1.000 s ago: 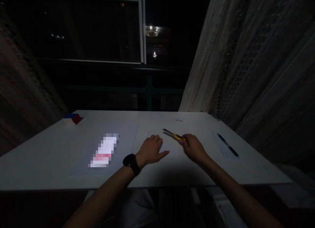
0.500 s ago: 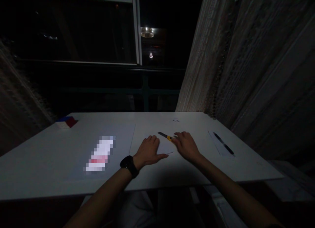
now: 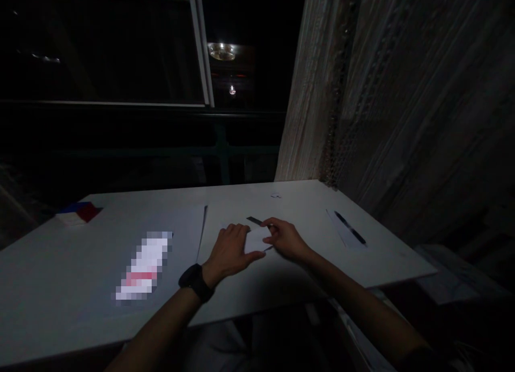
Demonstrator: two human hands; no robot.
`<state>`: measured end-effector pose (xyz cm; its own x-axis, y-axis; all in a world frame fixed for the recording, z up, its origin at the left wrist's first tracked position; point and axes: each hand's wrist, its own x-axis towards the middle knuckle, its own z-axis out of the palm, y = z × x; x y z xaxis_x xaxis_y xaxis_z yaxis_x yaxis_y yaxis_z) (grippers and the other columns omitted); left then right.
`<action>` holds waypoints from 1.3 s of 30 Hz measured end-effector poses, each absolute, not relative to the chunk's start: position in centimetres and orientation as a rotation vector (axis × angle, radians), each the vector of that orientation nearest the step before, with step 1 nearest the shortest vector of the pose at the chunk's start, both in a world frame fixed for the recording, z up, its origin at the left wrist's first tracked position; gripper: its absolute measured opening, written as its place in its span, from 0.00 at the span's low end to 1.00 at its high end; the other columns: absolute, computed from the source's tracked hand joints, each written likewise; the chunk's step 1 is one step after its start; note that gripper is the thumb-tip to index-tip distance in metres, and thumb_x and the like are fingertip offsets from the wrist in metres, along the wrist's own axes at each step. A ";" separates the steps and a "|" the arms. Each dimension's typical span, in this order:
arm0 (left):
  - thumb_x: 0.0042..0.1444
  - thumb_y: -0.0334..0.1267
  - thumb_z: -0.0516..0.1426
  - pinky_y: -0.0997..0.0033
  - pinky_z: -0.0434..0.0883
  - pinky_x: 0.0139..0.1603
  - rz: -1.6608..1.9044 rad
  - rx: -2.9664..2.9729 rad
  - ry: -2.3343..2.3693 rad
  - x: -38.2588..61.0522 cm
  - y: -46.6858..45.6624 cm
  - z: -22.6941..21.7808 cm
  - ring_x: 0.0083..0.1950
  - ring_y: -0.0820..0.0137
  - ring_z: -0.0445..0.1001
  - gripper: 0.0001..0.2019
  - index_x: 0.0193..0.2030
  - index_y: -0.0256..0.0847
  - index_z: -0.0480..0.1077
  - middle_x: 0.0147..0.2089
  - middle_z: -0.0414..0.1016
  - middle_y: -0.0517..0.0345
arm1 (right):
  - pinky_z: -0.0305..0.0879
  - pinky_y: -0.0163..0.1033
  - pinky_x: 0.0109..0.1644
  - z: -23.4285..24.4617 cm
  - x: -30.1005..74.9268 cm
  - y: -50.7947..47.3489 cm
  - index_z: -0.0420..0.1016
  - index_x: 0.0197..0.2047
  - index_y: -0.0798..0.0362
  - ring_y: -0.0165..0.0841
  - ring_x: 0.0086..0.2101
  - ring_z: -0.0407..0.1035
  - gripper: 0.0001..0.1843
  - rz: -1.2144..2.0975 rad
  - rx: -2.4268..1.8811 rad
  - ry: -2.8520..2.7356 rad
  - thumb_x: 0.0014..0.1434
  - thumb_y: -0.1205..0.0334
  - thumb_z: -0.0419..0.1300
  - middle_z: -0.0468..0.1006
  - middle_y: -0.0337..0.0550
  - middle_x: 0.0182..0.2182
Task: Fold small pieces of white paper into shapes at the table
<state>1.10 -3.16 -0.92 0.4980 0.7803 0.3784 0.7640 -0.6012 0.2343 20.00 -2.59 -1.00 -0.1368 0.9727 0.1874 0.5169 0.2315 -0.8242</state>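
A small white sheet of paper (image 3: 256,240) lies on the table under my left hand (image 3: 230,250). That hand rests flat, with its fingers over the left part of the sheet and its thumb stretched along the near edge. My right hand (image 3: 286,239) is curled at the sheet's right side, closed round a utility knife (image 3: 254,220). The knife's dark blade sticks out to the left beyond the index finger, near the sheet's far edge. Its handle is hidden by my fingers. A dark watch (image 3: 196,282) sits on my left wrist.
A lit phone (image 3: 145,265), blurred out, lies on a large pale sheet (image 3: 183,238) at the left. The red, white and blue block (image 3: 78,213) stands at far left. A dark pen (image 3: 350,228) lies on paper at right. Paper scraps (image 3: 275,195) lie near the white table's (image 3: 225,200) back edge.
The view has turned slightly to the right. My right hand has curled in, its fingers now covering the knife's yellow handle, which showed before. My left hand stays on the paper.
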 end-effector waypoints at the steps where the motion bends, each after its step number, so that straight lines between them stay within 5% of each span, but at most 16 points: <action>1: 0.50 0.60 0.51 0.60 0.61 0.44 0.747 2.630 1.376 1.2 -2.9 -0.8 0.45 0.58 0.66 0.28 0.47 0.37 0.66 0.43 0.70 0.46 | 0.58 0.30 0.27 -0.8 20.5 -2.4 0.71 0.42 0.51 0.26 0.23 0.64 0.20 0.857 -1.334 -1.695 0.42 0.67 0.64 0.67 0.32 0.22; 6: 0.56 0.53 0.45 0.72 0.61 0.28 0.749 2.183 1.235 2.3 -0.5 -0.9 0.27 0.70 0.66 0.23 0.28 0.36 0.70 0.25 0.69 0.57 | 0.64 0.33 0.28 0.4 23.7 -1.9 0.70 0.41 0.54 0.28 0.24 0.68 0.25 1.065 -1.213 -1.395 0.37 0.62 0.67 0.70 0.35 0.25; 16: 0.53 0.52 0.51 0.77 0.57 0.24 0.883 1.946 1.077 3.1 0.8 -1.9 0.24 0.75 0.61 0.21 0.22 0.35 0.69 0.20 0.63 0.61 | 0.69 0.37 0.33 -0.2 26.1 -1.3 0.72 0.37 0.56 0.31 0.28 0.71 0.23 0.991 -1.313 -1.447 0.37 0.56 0.67 0.74 0.41 0.28; 21: 0.54 0.51 0.50 0.77 0.59 0.25 0.895 1.900 1.071 3.2 0.6 -1.9 0.25 0.74 0.63 0.20 0.25 0.35 0.71 0.21 0.66 0.60 | 0.70 0.40 0.37 0.0 26.5 -0.9 0.73 0.36 0.56 0.36 0.31 0.73 0.25 1.021 -1.322 -1.451 0.35 0.51 0.68 0.77 0.46 0.31; 24: 0.54 0.49 0.50 0.76 0.61 0.27 0.947 1.916 1.082 3.1 0.7 -1.9 0.28 0.72 0.67 0.19 0.26 0.35 0.72 0.23 0.69 0.59 | 0.69 0.40 0.36 -0.5 26.8 -1.0 0.73 0.37 0.57 0.37 0.31 0.73 0.24 0.916 -1.407 -1.487 0.42 0.48 0.64 0.77 0.49 0.31; 32: 0.51 0.40 0.55 0.70 0.68 0.32 1.146 1.475 1.151 3.3 1.7 -2.1 0.34 0.67 0.72 0.14 0.41 0.33 0.69 0.36 0.75 0.49 | 0.63 0.43 0.42 -1.7 25.8 -2.8 0.71 0.45 0.53 0.40 0.41 0.68 0.24 0.106 -1.781 -2.033 0.52 0.45 0.55 0.74 0.48 0.40; 37: 0.50 0.36 0.55 0.72 0.68 0.27 1.071 1.331 0.954 4.4 1.5 -0.6 0.25 0.73 0.70 0.32 0.62 0.39 0.48 0.30 0.73 0.58 | 0.62 0.42 0.42 0.4 31.1 -3.0 0.72 0.43 0.56 0.40 0.41 0.68 0.22 -0.210 -2.068 -1.783 0.57 0.48 0.49 0.74 0.53 0.40; 39: 0.51 0.37 0.54 0.74 0.67 0.26 1.029 1.406 0.920 5.4 1.9 -0.2 0.25 0.74 0.69 0.25 0.57 0.38 0.58 0.28 0.72 0.59 | 0.61 0.44 0.37 1.1 34.0 -3.5 0.73 0.41 0.57 0.44 0.40 0.67 0.23 -0.339 -2.241 -1.648 0.57 0.48 0.48 0.74 0.55 0.38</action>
